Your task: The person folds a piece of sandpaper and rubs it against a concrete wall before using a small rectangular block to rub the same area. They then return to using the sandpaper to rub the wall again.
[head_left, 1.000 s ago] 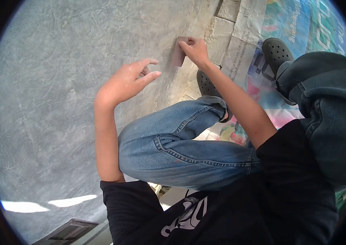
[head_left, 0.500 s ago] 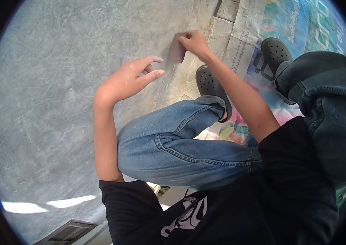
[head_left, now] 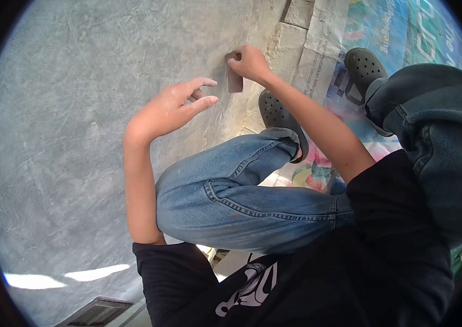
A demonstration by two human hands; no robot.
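My right hand (head_left: 249,64) pinches a small brownish-grey sheet (head_left: 235,82), which looks like sandpaper, against the lower part of a grey plastered wall (head_left: 78,120). Part of the sheet hangs out below my fingers. To the left of it, my left hand (head_left: 179,106) is held up near the wall with thumb and fingers apart and nothing between them. Pale dust marks its fingertips. Whether the left hand touches the wall I cannot tell.
My feet, in dark clogs (head_left: 365,66), are beside the wall, one on a printed banner (head_left: 389,32). Rough pale blocks (head_left: 290,41) line the wall's base. A dark-framed vent or window (head_left: 99,312) shows at the bottom left, near bright sunlight patches.
My right hand has moved slightly left and down along the wall with the sheet, which now hangs at a different angle. My left hand has barely moved.
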